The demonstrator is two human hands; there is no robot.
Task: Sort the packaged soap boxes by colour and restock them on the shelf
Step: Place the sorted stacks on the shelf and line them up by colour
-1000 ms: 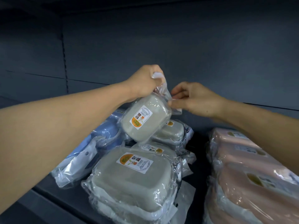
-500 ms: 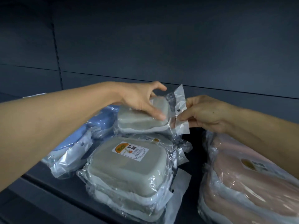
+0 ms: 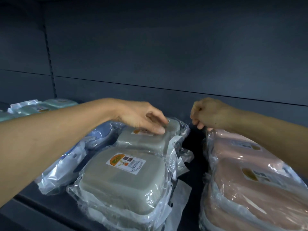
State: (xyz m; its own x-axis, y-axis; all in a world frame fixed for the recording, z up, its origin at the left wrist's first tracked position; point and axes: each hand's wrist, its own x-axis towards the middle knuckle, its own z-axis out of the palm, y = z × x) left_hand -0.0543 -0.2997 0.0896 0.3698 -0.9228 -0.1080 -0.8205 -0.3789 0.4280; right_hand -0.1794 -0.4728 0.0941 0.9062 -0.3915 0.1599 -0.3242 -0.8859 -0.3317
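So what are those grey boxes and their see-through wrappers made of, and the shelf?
Grey soap boxes: apparently moulded plastic, matte, with rounded corners and a paper-like label. Wrapper: thin clear plastic film, glossy; it crinkles and catches highlights. Shelf: probably painted metal, dark, smooth and satin, though the look alone cannot settle that.

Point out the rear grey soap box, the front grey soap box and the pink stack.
Rear grey box [image 3: 143,141], head view, bare lid.
Front grey box [image 3: 120,182], head view, lid below label.
Pink stack [image 3: 246,194], head view, top box's lid.
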